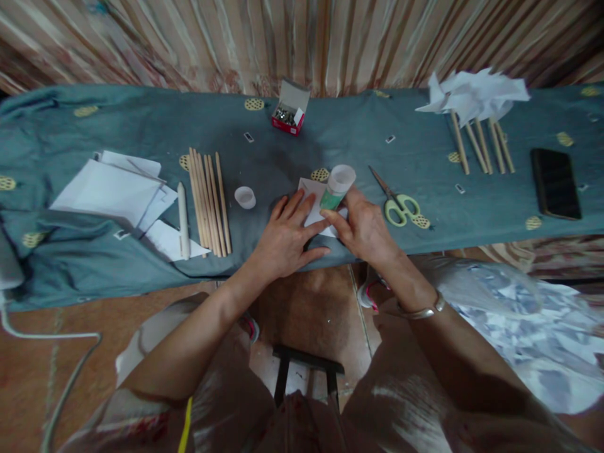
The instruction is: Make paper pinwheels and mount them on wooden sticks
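Observation:
My right hand point(362, 225) is wrapped round a glue stick point(336, 187) with a green label, its lower end against a small white paper point(312, 190). My left hand point(289, 234) lies flat with spread fingers on the left part of that paper. A white cap point(245, 197) rests on the cloth to the left of my left hand. Scissors with light green handles point(400, 209) lie just right of my right hand, their blades pointing up and left. The paper's middle is partly hidden by my fingers.
Several wooden sticks point(207, 204), a white pen point(183, 220) and white paper sheets point(108, 192) lie left. A red box point(287, 119) of small metal pieces stands behind. Paper pinwheels on sticks point(476, 94) and a black phone point(555, 184) are right. Green cloth point(340, 119) covers the table.

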### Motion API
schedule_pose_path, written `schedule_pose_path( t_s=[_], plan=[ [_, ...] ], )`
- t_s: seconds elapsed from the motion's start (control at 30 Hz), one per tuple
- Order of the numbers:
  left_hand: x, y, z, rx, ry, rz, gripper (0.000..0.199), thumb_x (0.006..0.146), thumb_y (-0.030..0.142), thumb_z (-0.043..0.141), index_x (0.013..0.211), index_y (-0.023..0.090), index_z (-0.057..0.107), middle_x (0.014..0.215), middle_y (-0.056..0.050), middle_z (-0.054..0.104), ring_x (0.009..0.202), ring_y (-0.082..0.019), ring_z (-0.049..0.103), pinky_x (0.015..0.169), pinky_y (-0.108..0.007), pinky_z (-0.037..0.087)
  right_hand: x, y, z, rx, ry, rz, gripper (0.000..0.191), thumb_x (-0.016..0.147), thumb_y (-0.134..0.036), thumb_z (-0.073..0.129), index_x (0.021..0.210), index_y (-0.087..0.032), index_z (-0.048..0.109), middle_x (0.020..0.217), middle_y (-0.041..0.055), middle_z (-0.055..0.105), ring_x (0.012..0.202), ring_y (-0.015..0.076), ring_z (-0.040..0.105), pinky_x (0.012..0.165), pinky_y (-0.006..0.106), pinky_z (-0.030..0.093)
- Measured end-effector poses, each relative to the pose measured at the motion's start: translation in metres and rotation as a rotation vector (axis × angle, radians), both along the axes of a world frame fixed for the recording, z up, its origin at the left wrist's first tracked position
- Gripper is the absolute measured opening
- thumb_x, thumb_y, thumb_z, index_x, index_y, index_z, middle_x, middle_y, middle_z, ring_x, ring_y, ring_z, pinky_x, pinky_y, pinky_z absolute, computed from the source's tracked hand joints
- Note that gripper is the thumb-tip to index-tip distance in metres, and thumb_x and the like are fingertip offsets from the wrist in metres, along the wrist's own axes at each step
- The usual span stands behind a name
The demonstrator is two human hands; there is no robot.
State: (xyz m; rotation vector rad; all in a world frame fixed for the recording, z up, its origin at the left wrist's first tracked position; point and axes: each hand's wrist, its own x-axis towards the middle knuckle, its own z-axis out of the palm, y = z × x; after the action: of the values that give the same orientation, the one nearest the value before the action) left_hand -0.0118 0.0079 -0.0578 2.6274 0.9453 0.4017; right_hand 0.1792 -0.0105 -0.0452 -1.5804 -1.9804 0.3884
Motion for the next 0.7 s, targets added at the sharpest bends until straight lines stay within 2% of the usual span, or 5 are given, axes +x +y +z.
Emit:
schedule_pose_path(
  t_s=[0.37,0.7],
  plan=[
    [-0.0001,-0.0001,-0.0011,0.004,-0.003,0.008,0.056,0.088,0.06,0.054,0.135,0.029,0.057,0.156,-0.011,0.037,0.147,-0.037,0.024,0.115,-0.06,0.022,0.0028,0.0033,-0.0016,-0.017,0.01,-0.032,0.049,0.092,-0.063,0.039,0.113,-0.021,0.053,0.087,0.0098,0.067,0.081,0.028,0.065,0.075,0.043,0.054],
    [-0.0003,-0.0002,0.0012,-0.006,0.003,0.0,0.056,0.088,0.06,0.055,0.133,0.027,0.058,0.157,-0.013,0.036,0.147,-0.038,0.024,0.115,-0.06,0.022,0.0019,0.0095,-0.0064,-0.003,0.025,-0.061,0.043,0.093,-0.057,0.045,0.115,-0.02,0.053,0.092,0.0105,0.069,0.089,0.0293,0.066,0.081,0.043,0.053]
  ],
)
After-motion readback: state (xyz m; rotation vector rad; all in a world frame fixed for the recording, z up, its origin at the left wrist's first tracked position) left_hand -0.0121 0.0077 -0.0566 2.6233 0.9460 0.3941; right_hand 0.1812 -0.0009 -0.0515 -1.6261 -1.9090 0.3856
